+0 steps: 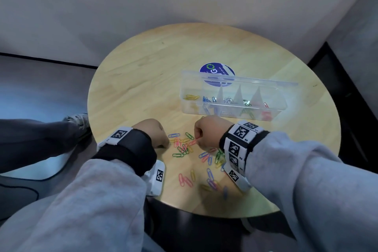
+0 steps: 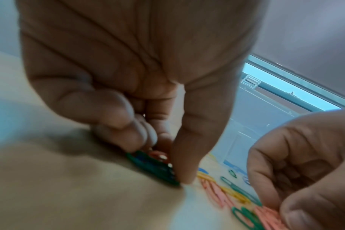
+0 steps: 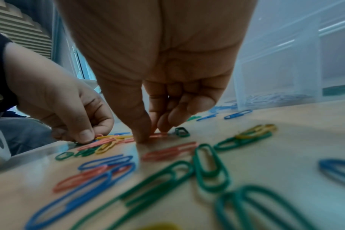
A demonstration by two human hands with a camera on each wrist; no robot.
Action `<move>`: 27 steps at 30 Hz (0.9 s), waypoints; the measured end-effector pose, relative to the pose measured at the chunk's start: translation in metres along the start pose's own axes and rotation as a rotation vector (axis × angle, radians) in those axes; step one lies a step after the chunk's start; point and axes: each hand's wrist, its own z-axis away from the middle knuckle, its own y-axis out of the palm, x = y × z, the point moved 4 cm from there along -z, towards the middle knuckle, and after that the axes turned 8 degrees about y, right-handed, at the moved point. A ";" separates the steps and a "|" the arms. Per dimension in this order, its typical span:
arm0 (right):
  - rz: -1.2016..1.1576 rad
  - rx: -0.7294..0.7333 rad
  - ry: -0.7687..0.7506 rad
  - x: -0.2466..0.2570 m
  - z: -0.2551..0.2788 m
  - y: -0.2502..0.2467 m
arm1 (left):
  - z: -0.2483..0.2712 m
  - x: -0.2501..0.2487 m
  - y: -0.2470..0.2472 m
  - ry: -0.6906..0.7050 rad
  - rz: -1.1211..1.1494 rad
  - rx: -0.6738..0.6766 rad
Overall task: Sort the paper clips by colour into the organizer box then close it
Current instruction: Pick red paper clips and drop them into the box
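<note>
Left hand (image 1: pixel 152 134): left of the loose paper clips (image 1: pixel 185 147), fingers curled round a green clip (image 2: pixel 154 167) and others.
Right hand (image 1: pixel 206 132): thumb and forefinger pinching a pink clip (image 3: pixel 158 135) on the tabletop (image 1: pixel 143 63).
Organizer box (image 1: pixel 233 98): beyond the clips, lid open, some clips sorted inside.

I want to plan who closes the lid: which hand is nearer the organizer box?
Right. The right hand works just in front of the organizer box, close to its near wall; the left hand lies farther off, to its front-left.
</note>
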 end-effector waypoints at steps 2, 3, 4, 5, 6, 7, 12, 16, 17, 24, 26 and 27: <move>0.001 0.034 0.023 0.000 0.003 0.001 | 0.003 -0.001 -0.001 0.013 0.063 0.017; 0.007 0.044 0.027 -0.001 0.004 0.001 | 0.004 -0.002 -0.002 0.020 0.099 0.028; 0.011 0.052 0.031 -0.002 0.005 0.001 | 0.006 -0.003 -0.004 0.030 0.135 0.039; 0.007 0.049 0.030 -0.003 0.006 0.001 | 0.007 -0.004 -0.005 0.042 0.177 0.050; -0.002 0.039 0.027 -0.004 0.008 0.000 | 0.008 -0.004 -0.007 0.054 0.242 0.054; -0.005 0.031 0.019 -0.005 0.009 -0.001 | 0.007 -0.004 -0.009 0.066 0.330 0.050; -0.113 0.041 0.044 -0.014 0.015 -0.006 | 0.008 -0.008 -0.018 0.132 0.781 -0.002; -0.534 0.114 0.089 -0.025 0.011 -0.003 | 0.014 -0.012 -0.021 0.113 0.855 0.022; -0.743 0.184 0.104 -0.025 0.012 0.000 | 0.015 -0.013 -0.018 0.092 0.802 0.036; -1.051 0.317 0.270 -0.015 0.016 0.004 | 0.007 -0.015 -0.010 0.025 0.184 0.002; -0.698 0.208 0.133 -0.012 0.016 0.003 | 0.008 -0.017 -0.011 0.066 0.005 -0.034; -0.513 0.134 0.078 -0.011 0.016 0.003 | 0.008 -0.019 -0.010 0.072 -0.035 -0.037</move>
